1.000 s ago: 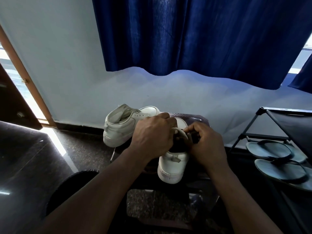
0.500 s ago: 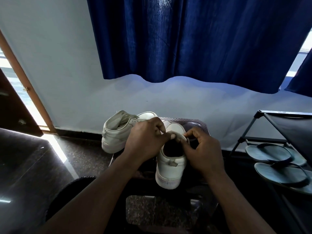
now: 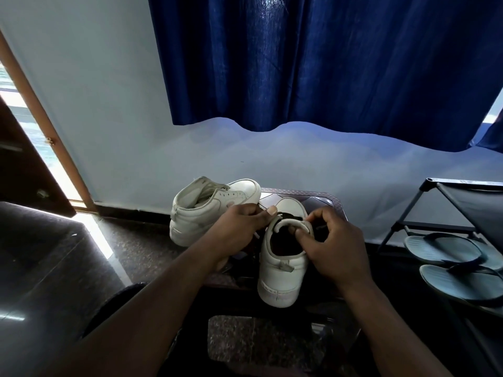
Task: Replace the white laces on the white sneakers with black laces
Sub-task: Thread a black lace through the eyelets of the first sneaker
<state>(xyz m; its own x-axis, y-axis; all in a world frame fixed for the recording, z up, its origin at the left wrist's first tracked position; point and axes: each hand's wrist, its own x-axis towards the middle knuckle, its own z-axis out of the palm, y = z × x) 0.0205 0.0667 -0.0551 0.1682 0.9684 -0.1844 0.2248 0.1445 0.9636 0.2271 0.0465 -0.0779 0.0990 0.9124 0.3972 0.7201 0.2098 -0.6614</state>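
Note:
Two white sneakers stand on a dark stool (image 3: 321, 202). The nearer sneaker (image 3: 280, 270) points away from me, heel toward me. A black lace (image 3: 285, 215) crosses its upper eyelets. My left hand (image 3: 239, 229) sits at its left side, thumb and fingers pinching the lace near the tongue. My right hand (image 3: 332, 246) grips the tongue (image 3: 288, 224) and the right side of the collar, and hides part of the lace. The second sneaker (image 3: 209, 208) lies behind at the left with no lace in its eyelets. A pale lace tip (image 3: 256, 235) shows under my left hand.
A blue curtain (image 3: 313, 63) hangs over the pale wall behind. A black shoe rack (image 3: 446, 213) at the right holds blue-grey flip-flops (image 3: 446, 251). A doorway (image 3: 40, 148) opens at the far left. Dark polished floor (image 3: 54, 268) surrounds the stool.
My left hand has slid left off the sneaker's opening, so the tongue and black lace now show. My right hand has shifted to the tongue. The view has tilted up slightly.

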